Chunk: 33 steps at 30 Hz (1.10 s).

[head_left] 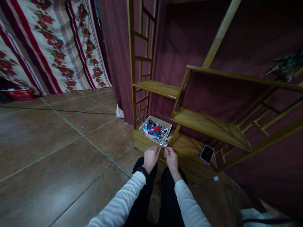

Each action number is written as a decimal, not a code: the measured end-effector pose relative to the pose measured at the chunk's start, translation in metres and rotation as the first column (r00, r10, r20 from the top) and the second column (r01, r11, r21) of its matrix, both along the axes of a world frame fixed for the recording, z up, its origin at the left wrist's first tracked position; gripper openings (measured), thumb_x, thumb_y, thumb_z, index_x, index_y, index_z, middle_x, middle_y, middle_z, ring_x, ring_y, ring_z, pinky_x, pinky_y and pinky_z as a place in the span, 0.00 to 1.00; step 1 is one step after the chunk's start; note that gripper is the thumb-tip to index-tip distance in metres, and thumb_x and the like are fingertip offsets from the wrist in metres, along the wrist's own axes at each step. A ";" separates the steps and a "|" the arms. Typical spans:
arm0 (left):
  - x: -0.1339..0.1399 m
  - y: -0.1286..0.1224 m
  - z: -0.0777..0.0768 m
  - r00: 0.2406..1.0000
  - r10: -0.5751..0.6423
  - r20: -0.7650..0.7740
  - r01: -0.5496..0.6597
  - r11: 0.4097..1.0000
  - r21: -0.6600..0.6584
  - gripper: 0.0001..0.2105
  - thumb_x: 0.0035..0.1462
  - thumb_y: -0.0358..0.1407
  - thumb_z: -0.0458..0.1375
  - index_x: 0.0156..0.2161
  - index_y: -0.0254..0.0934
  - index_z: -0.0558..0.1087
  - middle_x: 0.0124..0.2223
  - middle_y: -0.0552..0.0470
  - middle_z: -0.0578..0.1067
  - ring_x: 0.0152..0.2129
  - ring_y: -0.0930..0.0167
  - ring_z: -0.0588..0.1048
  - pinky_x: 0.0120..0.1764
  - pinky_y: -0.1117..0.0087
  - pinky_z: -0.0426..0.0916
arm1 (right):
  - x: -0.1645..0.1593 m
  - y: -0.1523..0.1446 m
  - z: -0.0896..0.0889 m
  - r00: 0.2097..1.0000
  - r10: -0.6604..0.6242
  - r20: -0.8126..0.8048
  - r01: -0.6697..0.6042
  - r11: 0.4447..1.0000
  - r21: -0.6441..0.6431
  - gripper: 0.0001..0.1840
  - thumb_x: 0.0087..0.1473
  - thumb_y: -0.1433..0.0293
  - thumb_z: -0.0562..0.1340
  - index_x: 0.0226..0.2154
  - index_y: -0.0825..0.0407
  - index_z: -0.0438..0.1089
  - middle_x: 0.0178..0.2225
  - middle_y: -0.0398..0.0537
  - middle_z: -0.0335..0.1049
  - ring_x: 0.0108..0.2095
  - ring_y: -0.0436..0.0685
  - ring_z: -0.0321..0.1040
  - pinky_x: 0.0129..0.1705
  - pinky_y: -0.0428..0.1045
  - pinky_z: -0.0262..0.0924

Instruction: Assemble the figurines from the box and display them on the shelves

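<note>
A shiny silvery figurine (pixel 163 142) with thin branching parts is held up before the low shelf; its exact kind is too small to tell. My left hand (pixel 151 157), with a dark watch on the wrist, pinches its left side. From the right, the fingers of my right hand (pixel 171 158) are closed on its lower edge. Just beyond the figurine sits an open cardboard box (pixel 169 125), filled with several small colourful figures (pixel 156 128) in red, blue, black and white.
The box rests on the base of a wooden shelf unit (pixel 196 142). A phone or tablet with a pale frame (pixel 207 154) lies farther right. Higher up stands a dark sculpture (pixel 284 71). A black cable (pixel 71 111) crosses the tiled floor, and a red crate (pixel 20 94) is far left.
</note>
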<state>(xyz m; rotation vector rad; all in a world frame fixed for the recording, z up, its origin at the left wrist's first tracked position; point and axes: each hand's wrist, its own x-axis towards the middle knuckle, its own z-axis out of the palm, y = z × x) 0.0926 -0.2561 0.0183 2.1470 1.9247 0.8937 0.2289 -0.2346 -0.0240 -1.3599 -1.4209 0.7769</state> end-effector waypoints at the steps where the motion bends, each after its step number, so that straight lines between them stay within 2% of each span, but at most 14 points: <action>1: 0.001 -0.001 0.000 1.000 -0.009 0.006 0.009 1.000 0.011 0.15 0.61 0.40 0.46 0.40 0.38 0.73 0.35 0.44 0.75 0.33 0.67 0.72 0.36 0.71 0.60 | 0.000 0.000 0.000 1.000 -0.007 -0.006 0.007 1.000 -0.003 0.14 0.53 0.60 0.54 0.33 0.50 0.69 0.28 0.46 0.73 0.25 0.53 0.71 0.25 0.46 0.65; 7: 0.007 -0.017 0.002 0.992 -0.077 0.104 0.070 0.995 0.067 0.14 0.60 0.38 0.48 0.44 0.38 0.73 0.36 0.43 0.75 0.34 0.66 0.72 0.39 0.69 0.61 | 0.001 0.001 0.002 1.000 -0.019 -0.024 0.019 1.000 -0.006 0.12 0.51 0.61 0.54 0.34 0.49 0.69 0.28 0.45 0.74 0.23 0.53 0.70 0.24 0.46 0.64; 9: 0.007 -0.024 0.000 0.980 -0.093 0.178 0.081 0.994 0.070 0.14 0.59 0.38 0.49 0.45 0.39 0.73 0.38 0.43 0.76 0.35 0.66 0.73 0.41 0.69 0.62 | 0.001 0.001 0.002 0.999 -0.016 -0.039 0.015 1.000 -0.008 0.12 0.51 0.62 0.54 0.33 0.49 0.69 0.27 0.45 0.74 0.23 0.53 0.70 0.24 0.45 0.64; 11: 0.005 -0.027 -0.004 0.947 -0.073 0.314 0.050 0.996 0.080 0.13 0.58 0.38 0.50 0.45 0.40 0.73 0.39 0.45 0.76 0.36 0.66 0.73 0.42 0.69 0.63 | 0.002 0.001 0.002 0.999 -0.010 -0.050 0.010 1.000 -0.016 0.11 0.51 0.62 0.54 0.32 0.49 0.69 0.27 0.45 0.74 0.23 0.53 0.70 0.24 0.45 0.64; 13: 0.001 -0.025 -0.009 0.857 0.000 0.515 -0.040 0.997 0.068 0.12 0.57 0.39 0.52 0.41 0.39 0.75 0.40 0.46 0.76 0.36 0.67 0.74 0.41 0.69 0.64 | 0.002 0.000 0.002 0.998 -0.003 -0.055 0.002 1.000 -0.024 0.11 0.50 0.62 0.55 0.32 0.50 0.69 0.28 0.45 0.74 0.23 0.52 0.70 0.24 0.45 0.64; 15: -0.002 -0.016 -0.014 0.694 0.079 0.716 -0.113 0.994 0.001 0.11 0.54 0.40 0.54 0.37 0.37 0.76 0.36 0.46 0.77 0.33 0.68 0.74 0.37 0.70 0.65 | 0.003 -0.001 0.001 0.998 0.010 -0.064 -0.012 1.000 -0.025 0.11 0.50 0.62 0.55 0.31 0.50 0.69 0.28 0.45 0.74 0.23 0.51 0.69 0.24 0.45 0.64; 16: -0.004 -0.010 -0.015 0.606 0.096 0.789 -0.100 0.994 -0.044 0.12 0.52 0.41 0.56 0.35 0.36 0.76 0.34 0.46 0.77 0.31 0.68 0.74 0.35 0.70 0.66 | 0.002 -0.001 0.001 0.997 0.022 -0.072 -0.024 0.999 -0.024 0.11 0.50 0.62 0.55 0.31 0.50 0.69 0.28 0.45 0.74 0.23 0.51 0.69 0.24 0.45 0.64; 18: -0.004 0.002 -0.014 0.464 0.103 0.880 0.021 0.992 -0.128 0.13 0.47 0.42 0.60 0.32 0.33 0.76 0.30 0.47 0.77 0.25 0.70 0.72 0.29 0.72 0.64 | 0.002 -0.001 0.000 0.994 0.060 -0.092 -0.062 0.998 -0.023 0.12 0.50 0.62 0.55 0.32 0.51 0.69 0.27 0.45 0.74 0.22 0.51 0.69 0.23 0.45 0.65; 21: -0.002 0.012 -0.009 0.363 0.085 0.928 0.251 0.950 -0.185 0.15 0.41 0.44 0.64 0.25 0.30 0.76 0.21 0.51 0.74 0.16 0.77 0.66 0.22 0.75 0.59 | 0.001 0.000 -0.001 0.988 0.108 -0.115 -0.111 0.994 -0.024 0.12 0.49 0.62 0.56 0.33 0.51 0.70 0.26 0.44 0.73 0.20 0.51 0.68 0.24 0.45 0.65; 23: 0.000 0.011 -0.004 0.343 0.085 0.935 0.315 0.928 -0.200 0.15 0.40 0.44 0.64 0.23 0.30 0.75 0.18 0.52 0.72 0.14 0.79 0.63 0.20 0.76 0.56 | 0.001 0.002 -0.002 0.986 0.109 -0.129 -0.114 0.993 -0.033 0.12 0.49 0.62 0.56 0.32 0.51 0.70 0.26 0.44 0.73 0.20 0.51 0.67 0.24 0.45 0.65; 28: 0.008 0.002 0.001 0.297 0.144 0.944 0.368 0.895 -0.252 0.15 0.39 0.43 0.66 0.28 0.31 0.76 0.21 0.50 0.75 0.16 0.77 0.68 0.20 0.77 0.58 | 0.003 0.007 -0.005 0.967 0.112 -0.228 -0.121 0.992 -0.024 0.10 0.46 0.65 0.57 0.30 0.52 0.69 0.26 0.46 0.74 0.22 0.53 0.68 0.24 0.46 0.65; 33: 0.012 -0.001 0.000 0.252 0.194 0.948 0.352 0.894 -0.277 0.14 0.38 0.41 0.66 0.28 0.31 0.75 0.21 0.50 0.74 0.17 0.76 0.69 0.20 0.77 0.59 | 0.004 0.008 -0.005 0.949 0.125 -0.291 -0.141 0.989 -0.035 0.09 0.44 0.65 0.59 0.28 0.53 0.69 0.25 0.45 0.73 0.22 0.52 0.68 0.25 0.46 0.65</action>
